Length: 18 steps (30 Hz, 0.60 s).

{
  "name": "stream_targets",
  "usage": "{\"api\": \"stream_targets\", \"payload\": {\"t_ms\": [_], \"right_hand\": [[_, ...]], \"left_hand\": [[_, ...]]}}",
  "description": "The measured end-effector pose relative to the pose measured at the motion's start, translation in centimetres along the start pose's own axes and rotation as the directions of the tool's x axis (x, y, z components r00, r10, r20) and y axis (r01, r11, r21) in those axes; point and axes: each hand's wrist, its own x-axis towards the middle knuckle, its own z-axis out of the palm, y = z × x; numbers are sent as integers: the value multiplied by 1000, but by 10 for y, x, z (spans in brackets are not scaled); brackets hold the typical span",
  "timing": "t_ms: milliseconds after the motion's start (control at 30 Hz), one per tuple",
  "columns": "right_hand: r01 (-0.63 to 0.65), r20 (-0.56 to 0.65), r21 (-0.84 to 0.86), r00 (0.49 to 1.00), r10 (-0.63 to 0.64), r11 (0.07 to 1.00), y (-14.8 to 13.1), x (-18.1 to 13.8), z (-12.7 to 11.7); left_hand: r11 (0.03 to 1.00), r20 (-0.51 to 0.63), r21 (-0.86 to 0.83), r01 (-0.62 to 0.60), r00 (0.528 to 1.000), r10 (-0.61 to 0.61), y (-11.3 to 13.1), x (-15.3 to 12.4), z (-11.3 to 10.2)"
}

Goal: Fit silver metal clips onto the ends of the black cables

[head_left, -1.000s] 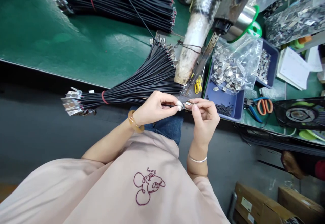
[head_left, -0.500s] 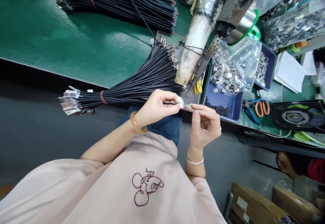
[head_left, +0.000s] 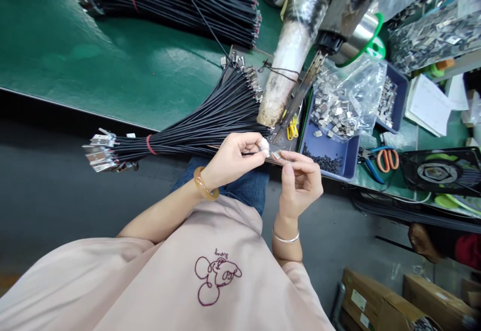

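My left hand [head_left: 235,159] pinches the end of one thin black cable [head_left: 251,153] between thumb and taped forefinger. Facing it, my right hand [head_left: 300,181] pinches a small metal shell [head_left: 277,155] at that cable's tip. Both hands meet just below a tied bundle of black cables [head_left: 195,128], which lies across the edge of the green bench [head_left: 93,65] with its metal plugs [head_left: 98,150] hanging off to the left.
A second cable bundle [head_left: 180,0] lies at the back. A wrapped machine arm [head_left: 289,55] slants down beside a blue tray [head_left: 338,148] holding a bag of metal shells [head_left: 343,103]. Orange-handled pliers [head_left: 385,159] lie to the right; cardboard boxes [head_left: 379,303] stand on the floor.
Both hands have shifted slightly left and up, staying pinched together on the cable end and metal shell. The right fingers have curled a little closer.
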Motion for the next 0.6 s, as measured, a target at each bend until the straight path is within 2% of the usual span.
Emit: {"api": "stream_targets", "payload": {"t_ms": [100, 200, 400, 600], "right_hand": [[1, -44, -34, 999, -2, 999, 3, 1, 1], [30, -5, -105, 1000, -31, 994, 8, 3, 2], [310, 111, -329, 951, -289, 892, 11, 9, 1], [421, 156, -391, 907, -392, 818, 12, 14, 1]], "left_hand": [[1000, -36, 16, 3, 999, -2, -1, 0, 2], [999, -72, 43, 1, 997, 2, -1, -1, 3], [996, -139, 84, 11, 990, 1, -2, 0, 5], [993, -212, 120, 2, 977, 24, -6, 2, 8]]}}
